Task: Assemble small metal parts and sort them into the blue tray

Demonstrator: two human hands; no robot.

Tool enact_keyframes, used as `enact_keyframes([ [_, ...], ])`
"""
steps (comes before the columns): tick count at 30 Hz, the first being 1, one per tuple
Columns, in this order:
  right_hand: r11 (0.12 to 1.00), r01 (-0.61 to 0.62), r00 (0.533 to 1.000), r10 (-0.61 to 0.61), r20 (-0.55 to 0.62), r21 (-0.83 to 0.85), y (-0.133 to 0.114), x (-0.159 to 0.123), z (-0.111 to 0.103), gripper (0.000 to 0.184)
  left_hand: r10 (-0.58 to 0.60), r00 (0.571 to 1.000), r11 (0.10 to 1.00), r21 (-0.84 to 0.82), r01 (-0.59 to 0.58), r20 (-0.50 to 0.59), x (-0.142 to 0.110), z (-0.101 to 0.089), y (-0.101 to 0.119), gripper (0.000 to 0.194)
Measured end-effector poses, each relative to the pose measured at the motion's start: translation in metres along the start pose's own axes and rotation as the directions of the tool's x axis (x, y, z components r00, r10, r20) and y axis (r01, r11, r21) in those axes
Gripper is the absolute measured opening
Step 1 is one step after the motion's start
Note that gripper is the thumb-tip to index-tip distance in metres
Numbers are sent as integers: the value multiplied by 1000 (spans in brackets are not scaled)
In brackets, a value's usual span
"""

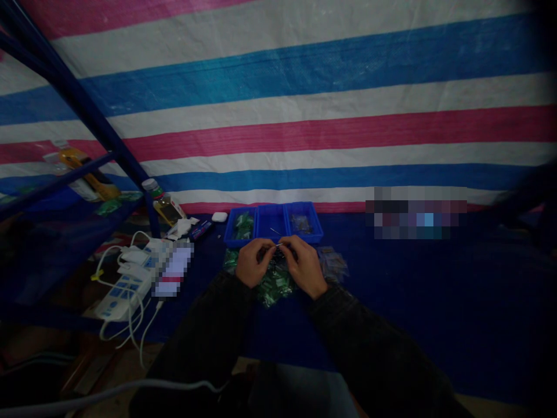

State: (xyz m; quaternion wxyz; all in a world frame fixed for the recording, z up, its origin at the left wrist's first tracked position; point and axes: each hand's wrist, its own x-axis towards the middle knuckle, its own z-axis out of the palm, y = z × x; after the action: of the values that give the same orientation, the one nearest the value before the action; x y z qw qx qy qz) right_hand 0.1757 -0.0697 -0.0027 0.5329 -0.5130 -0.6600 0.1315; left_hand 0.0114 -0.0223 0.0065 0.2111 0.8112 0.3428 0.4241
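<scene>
My left hand and my right hand meet at the middle of the blue table, fingertips pinched. Between them they grip a thin silvery piece, too small to make out fully. Below and around the hands lie green plastic packets. Clear small bags lie beside my right hand. Just beyond my fingers stands a row of blue bins. Green packets fill the left bin, a thin metal rod shows at the middle one, and small clear packets are in the right one.
On the left are a power strip with white cables, a phone, crumpled tissue, a white case and a bottle. A blue metal frame rises there. A striped sheet hangs behind the table.
</scene>
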Motion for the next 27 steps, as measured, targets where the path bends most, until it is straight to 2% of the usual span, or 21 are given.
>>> enact_keyframes([
  [8, 1000, -15, 1000, 15, 21, 1, -5, 1, -2, 16, 11, 1000, 1000, 13, -11, 2, 0, -1, 2, 10],
  [18, 997, -42, 998, 45, 45, -67, -1, -1, -1, 33, 43, 999, 999, 13, -43, 18, -1, -1, 1, 16],
  [27, 1000, -9, 1000, 9, 24, -14, -4, 0, -1, 23, 44, 996, 999, -3, -44, 72, -1, -3, 1, 21],
])
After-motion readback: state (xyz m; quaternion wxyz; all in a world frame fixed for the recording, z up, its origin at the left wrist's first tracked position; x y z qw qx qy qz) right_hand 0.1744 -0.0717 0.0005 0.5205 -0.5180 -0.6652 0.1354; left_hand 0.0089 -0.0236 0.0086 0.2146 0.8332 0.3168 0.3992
